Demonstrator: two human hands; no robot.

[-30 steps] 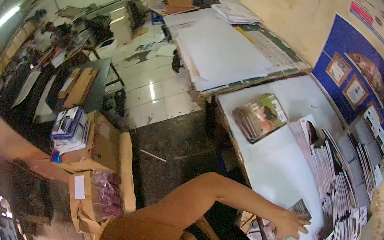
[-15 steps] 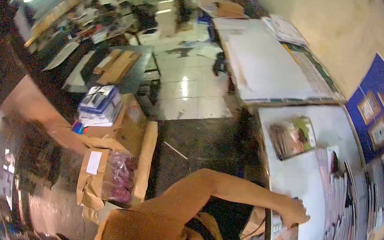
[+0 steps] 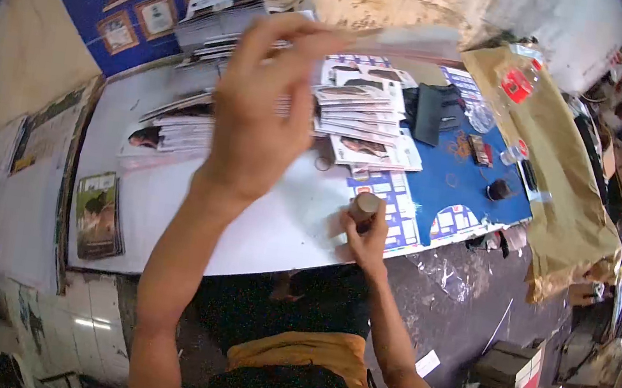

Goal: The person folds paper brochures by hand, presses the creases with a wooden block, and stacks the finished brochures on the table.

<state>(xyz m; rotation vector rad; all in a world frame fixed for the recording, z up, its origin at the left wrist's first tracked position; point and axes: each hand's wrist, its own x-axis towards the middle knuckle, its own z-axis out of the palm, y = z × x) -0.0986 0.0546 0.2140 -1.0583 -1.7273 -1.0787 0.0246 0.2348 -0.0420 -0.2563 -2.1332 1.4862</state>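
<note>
Ideally, carry the sheet level above the booklets, left hand at its end, grip too blurred to tell, right hand curled firmly round the cylinder on the worktop.

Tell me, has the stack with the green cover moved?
No; the green-covered stack still lies on the white table, at the end by the neighbouring table.

2 bare arms reaching forward, left hand raised higher, motion-blurred, fingers bent, right hand lower, fingers curled in a grip.
</note>
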